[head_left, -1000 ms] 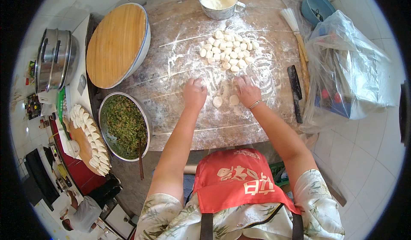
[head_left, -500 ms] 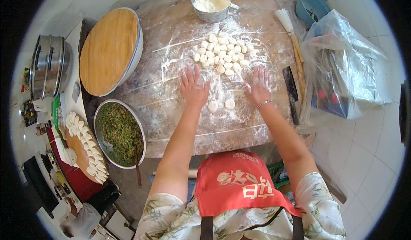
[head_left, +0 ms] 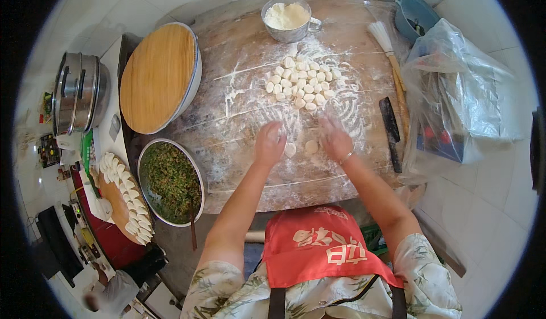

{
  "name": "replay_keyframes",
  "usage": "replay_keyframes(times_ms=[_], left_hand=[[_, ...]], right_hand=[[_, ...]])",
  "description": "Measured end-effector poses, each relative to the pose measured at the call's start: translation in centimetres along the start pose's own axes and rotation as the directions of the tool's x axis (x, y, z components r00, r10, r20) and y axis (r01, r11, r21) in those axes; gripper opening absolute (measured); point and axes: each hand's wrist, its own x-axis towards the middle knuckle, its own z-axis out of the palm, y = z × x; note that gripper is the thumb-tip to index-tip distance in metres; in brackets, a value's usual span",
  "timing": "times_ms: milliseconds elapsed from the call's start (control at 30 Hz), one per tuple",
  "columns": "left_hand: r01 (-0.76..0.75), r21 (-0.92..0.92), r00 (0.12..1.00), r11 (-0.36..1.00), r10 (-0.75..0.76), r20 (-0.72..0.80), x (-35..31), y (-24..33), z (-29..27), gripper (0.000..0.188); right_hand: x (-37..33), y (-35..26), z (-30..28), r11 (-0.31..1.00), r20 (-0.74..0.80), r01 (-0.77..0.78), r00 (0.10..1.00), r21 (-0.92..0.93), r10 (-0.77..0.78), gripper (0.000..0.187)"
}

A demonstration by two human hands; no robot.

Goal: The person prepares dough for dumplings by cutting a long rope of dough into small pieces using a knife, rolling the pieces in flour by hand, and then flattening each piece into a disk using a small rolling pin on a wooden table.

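A cluster of small cut dough pieces (head_left: pixel 307 83) lies on the floured wooden board (head_left: pixel 227 168). Two flattened dough rounds sit nearer to me, a left one (head_left: pixel 290 149) and a right one (head_left: pixel 311 146). Just left of them is my left hand (head_left: pixel 269 143), its fingers raised, loosely apart and somewhat blurred, with nothing seen in it. On the other side of the rounds, my right hand (head_left: pixel 336 141) has its fingers stretched toward the cluster, smeared by motion; it appears to hold nothing.
A metal cup of flour (head_left: pixel 289 33) stands at the far edge. To the right lie a brush (head_left: pixel 388 46) and a dark-bladed knife (head_left: pixel 390 126). On the left are a bowl of green filling (head_left: pixel 170 182), a lidded basin (head_left: pixel 159 77) and a round board of dumplings (head_left: pixel 116 198).
Both hands have drawn back toward me and closer together, away from lying flat with spread fingers beside the dough cluster. The whole view has shifted slightly.
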Motion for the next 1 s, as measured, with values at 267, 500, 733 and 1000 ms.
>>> replay_keyframes(times_ms=[267,500,733,1000], left_hand=[[0.375,-0.037,0.919,0.926,-0.377,-0.113,9.0,2.5,1.9,0.027],[0.597,0.039,0.792,0.801,-0.597,0.129,4.8,-1.0,-2.5,0.030],[0.190,0.266,0.982,0.945,-0.186,-0.041,5.9,-2.2,-0.8,0.061],[0.132,0.258,0.991,0.957,-0.133,-0.012,6.1,-2.1,0.8,0.067]], right_hand=[[6.9,-1.9,-2.4,0.954,-0.038,-0.054,0.998,-0.294,0.045,0.035],[0.9,3.6,-3.1,0.959,-0.227,-0.235,0.954,-0.156,0.197,0.030],[2.7,5.1,-1.6,0.923,-0.404,-0.161,0.915,-0.349,0.007,0.066],[3.9,5.9,-1.1,0.983,-0.300,-0.175,0.942,-0.056,0.151,0.070]])
